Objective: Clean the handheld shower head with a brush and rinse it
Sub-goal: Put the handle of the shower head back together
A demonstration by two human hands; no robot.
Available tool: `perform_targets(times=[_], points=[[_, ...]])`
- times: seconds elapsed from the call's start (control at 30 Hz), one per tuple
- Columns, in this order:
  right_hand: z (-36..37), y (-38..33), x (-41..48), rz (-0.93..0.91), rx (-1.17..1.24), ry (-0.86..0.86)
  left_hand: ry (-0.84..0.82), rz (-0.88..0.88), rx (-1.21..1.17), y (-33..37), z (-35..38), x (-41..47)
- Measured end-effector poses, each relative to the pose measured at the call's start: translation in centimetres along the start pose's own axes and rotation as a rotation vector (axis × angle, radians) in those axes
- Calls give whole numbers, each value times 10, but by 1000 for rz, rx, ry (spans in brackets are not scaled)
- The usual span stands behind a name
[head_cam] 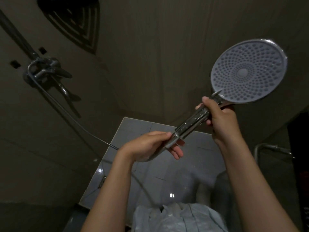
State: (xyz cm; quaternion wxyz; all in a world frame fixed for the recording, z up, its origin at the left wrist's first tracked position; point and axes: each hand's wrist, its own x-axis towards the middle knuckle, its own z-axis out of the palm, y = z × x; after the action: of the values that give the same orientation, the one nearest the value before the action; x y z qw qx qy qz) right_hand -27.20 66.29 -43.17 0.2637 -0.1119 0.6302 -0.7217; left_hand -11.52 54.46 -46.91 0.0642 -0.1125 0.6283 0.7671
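Two hands grip the shower head point(247, 72) held up in front, left hand point(150, 144) wrapped round the handle base, right hand point(220, 118) near the neck; chrome looks wet, prob. slippery, light, rigid w/ hose point(70, 114) tugging.

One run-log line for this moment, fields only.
shower head: face toward camera | left hand: grips handle base | right hand: grips handle near head | brush: not visible | water: none visible
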Motion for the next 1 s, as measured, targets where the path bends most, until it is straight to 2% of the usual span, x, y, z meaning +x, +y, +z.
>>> perform_targets(times=[0.13,0.23,0.47,0.6,0.7,0.77,0.83,1.0], points=[[3,-2,-4,-51,-38,-90,-169,-15,-73,-2,0,-3],[6,-3,-5,-91,-38,-112,-180,-19,-83,-5,-1,-4],[5,-3,-4,-56,-21,16,103,73,137,0,0,1],[5,-1,-1,-44,-28,100,299,174,114,-5,4,5],[7,1,-1,-23,-20,125,461,229,222,-6,4,10],[7,1,-3,-20,-14,127,512,239,277,-4,4,11],[7,0,-3,-13,-4,116,467,213,227,-1,4,9],[8,-3,-5,-13,39,45,233,111,39,8,0,-5]])
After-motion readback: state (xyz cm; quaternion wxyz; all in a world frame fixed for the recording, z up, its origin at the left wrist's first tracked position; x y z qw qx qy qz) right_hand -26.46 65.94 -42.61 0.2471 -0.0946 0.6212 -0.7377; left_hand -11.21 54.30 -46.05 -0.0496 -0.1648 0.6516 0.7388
